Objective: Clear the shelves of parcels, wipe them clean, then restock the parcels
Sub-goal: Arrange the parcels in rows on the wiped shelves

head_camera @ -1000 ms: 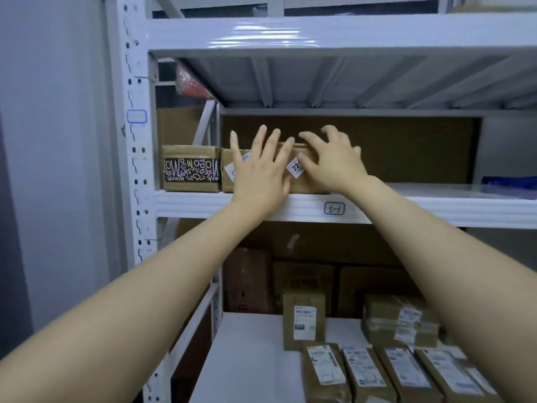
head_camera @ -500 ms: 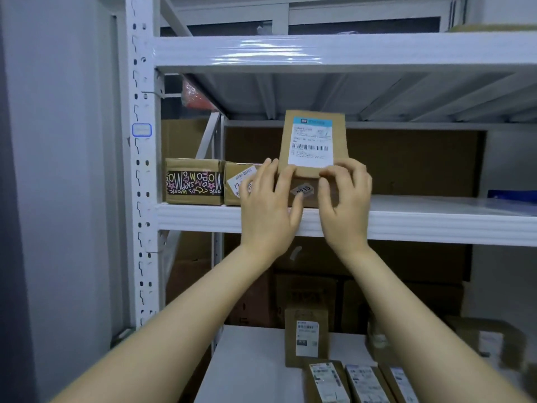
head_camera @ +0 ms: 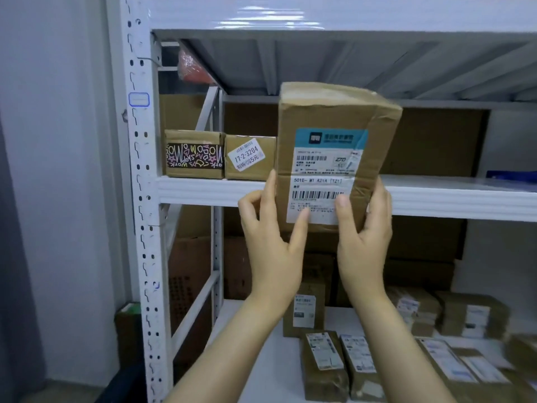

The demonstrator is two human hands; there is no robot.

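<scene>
Left hand [head_camera: 273,245] and right hand [head_camera: 363,239] gripped lower sides of tall parcel [head_camera: 325,117], thumbs on shipping label [head_camera: 322,175]: teal header, "ZTO", "501E- M1 A21A [T21]", barcode. Parcel upright before middle shelf [head_camera: 450,196]. Small box [head_camera: 250,158] on shelf: sticker "17-2-3204".

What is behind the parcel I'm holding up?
Around the parcel, the white shelf and brown cardboard backing show. Anything directly behind it is covered.
</scene>
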